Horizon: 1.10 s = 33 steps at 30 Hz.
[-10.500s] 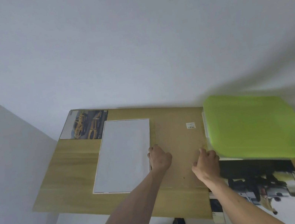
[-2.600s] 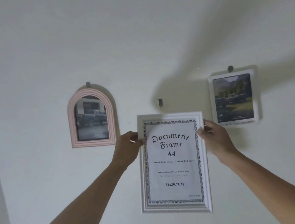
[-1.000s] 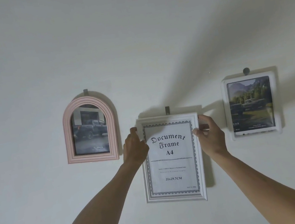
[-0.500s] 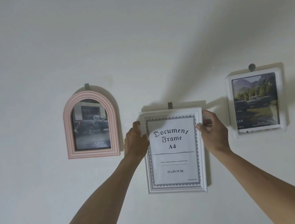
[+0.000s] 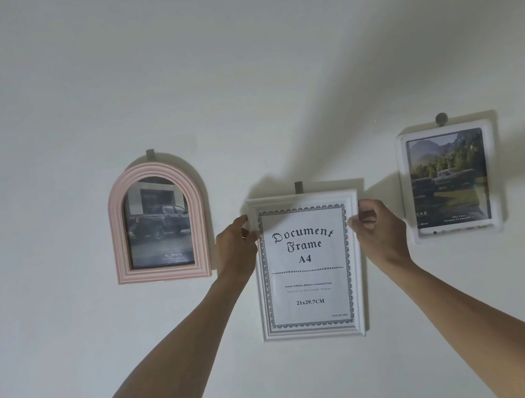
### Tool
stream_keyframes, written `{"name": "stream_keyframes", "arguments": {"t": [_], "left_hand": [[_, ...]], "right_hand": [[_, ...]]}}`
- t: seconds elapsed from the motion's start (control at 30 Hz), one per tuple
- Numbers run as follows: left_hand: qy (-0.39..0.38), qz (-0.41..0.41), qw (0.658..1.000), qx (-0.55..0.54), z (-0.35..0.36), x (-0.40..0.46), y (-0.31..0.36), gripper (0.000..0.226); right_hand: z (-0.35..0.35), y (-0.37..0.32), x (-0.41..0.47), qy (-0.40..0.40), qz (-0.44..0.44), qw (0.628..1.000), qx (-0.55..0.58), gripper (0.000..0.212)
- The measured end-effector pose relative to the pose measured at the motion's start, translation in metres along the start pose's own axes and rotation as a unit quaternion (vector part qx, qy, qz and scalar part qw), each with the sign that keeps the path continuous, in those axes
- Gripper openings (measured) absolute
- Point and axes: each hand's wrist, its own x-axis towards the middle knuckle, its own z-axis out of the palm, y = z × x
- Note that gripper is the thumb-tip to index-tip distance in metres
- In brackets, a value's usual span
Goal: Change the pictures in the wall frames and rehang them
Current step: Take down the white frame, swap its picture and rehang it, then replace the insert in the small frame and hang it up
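White wall (image 5: 231, 65): bears three frames in row.
White document frame (image 5: 307, 267): centre, upright against wall, top edge at grey hook (image 5: 299, 188).
Pink arched frame (image 5: 158, 224): left, truck photo.
White square frame (image 5: 450, 181): right, landscape photo.
Left hand (image 5: 236, 250): fingers curled, gripping document frame's left edge.
Right hand (image 5: 375, 228): pinching right edge.

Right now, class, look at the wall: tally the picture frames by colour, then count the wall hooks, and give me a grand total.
Pink frames: 1, the arched frame
White frames: 2, the document frame gripped by the left hand and the right hand, and the landscape frame
Wall hooks: 3
Total: 6
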Motion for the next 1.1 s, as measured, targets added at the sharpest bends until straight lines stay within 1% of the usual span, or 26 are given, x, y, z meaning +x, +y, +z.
{"name": "stream_keyframes", "arguments": {"t": [0.1, 0.17, 0.23, 0.37, 0.7, 0.8, 0.9, 0.97, 1.03, 1.1], "left_hand": [[-0.003, 0.003, 1.0, -0.01, 0.001, 0.0, 0.001, 0.034], [-0.003, 0.011, 1.0, -0.004, 0.0, -0.001, 0.003, 0.033], [0.003, 0.018, 1.0, 0.006, -0.001, -0.003, 0.005, 0.036], [0.011, 0.001, 1.0, 0.011, 0.0, -0.004, 0.007, 0.045], [0.018, -0.003, 1.0, 0.026, 0.002, -0.002, 0.0, 0.051], [0.056, 0.034, 0.998, 0.018, 0.004, -0.005, 0.002, 0.056], [0.134, 0.104, 0.985, 0.032, 0.008, -0.006, 0.013, 0.059], [0.175, 0.143, 0.972, 0.057, 0.014, -0.003, 0.029, 0.061], [0.189, 0.179, 0.963, 0.072, 0.023, -0.003, 0.053, 0.061], [0.194, 0.223, 0.953, 0.061, 0.037, -0.005, 0.081, 0.058]], "right_hand": [[0.0, 0.0, 0.0, 0.002, 0.0, 1.0, -0.002, 0.021], [0.0, 0.0, 0.0, -0.001, -0.002, 1.0, -0.007, 0.024], [0.0, 0.0, 0.001, -0.001, -0.004, 1.0, -0.005, 0.027], [-0.003, 0.0, 0.0, 0.0, -0.006, 1.0, -0.001, 0.032], [-0.011, 0.007, 0.0, -0.015, 0.002, 1.0, -0.021, 0.045], [-0.018, 0.006, 0.001, -0.006, -0.027, 0.999, -0.04, 0.047], [-0.03, 0.003, 0.006, 0.011, -0.087, 0.992, -0.086, 0.046], [-0.042, -0.005, 0.014, 0.026, -0.127, 0.987, -0.096, 0.046], [-0.06, -0.014, 0.025, 0.05, -0.164, 0.979, -0.114, 0.046], [-0.082, -0.021, 0.037, 0.082, -0.185, 0.97, -0.137, 0.045]]}}
